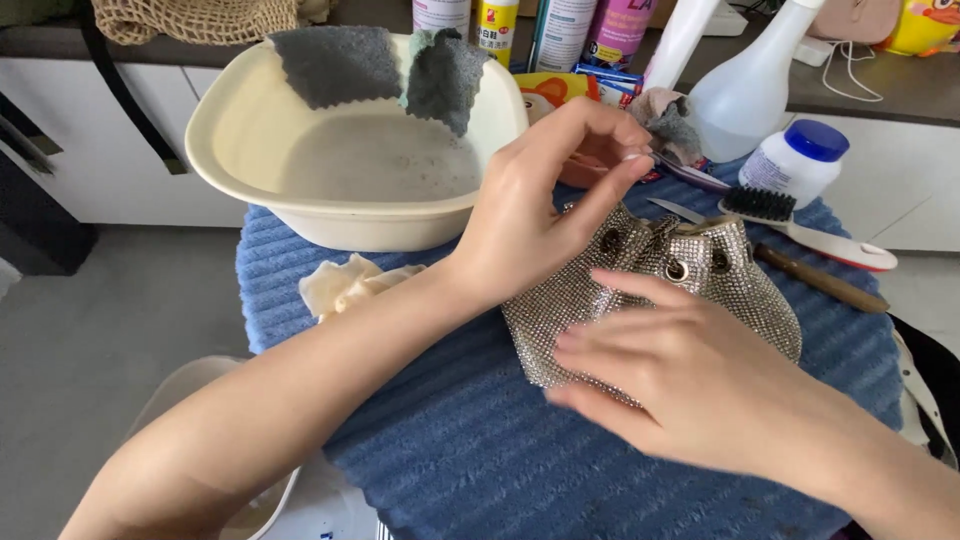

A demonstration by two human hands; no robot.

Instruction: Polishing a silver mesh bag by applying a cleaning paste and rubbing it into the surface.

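Right hand (690, 375) covers the lower-left part of the rhinestone pouch (700, 285). Left hand (545, 205) hides what its fingertips pinch. Spray bottles (745, 85) and cans (560, 30) cut off by top edge. Round white object (200, 400) hidden under left forearm.

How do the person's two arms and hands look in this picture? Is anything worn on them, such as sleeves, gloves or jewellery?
Both arms are bare up to the picture's edge: no sleeves show. The left hand and the right hand wear no gloves, and no rings, bracelets or watch can be seen. The fingers are slim. The nails of the left hand look short, with a pale, glossy finish; whether that is polish cannot be told.
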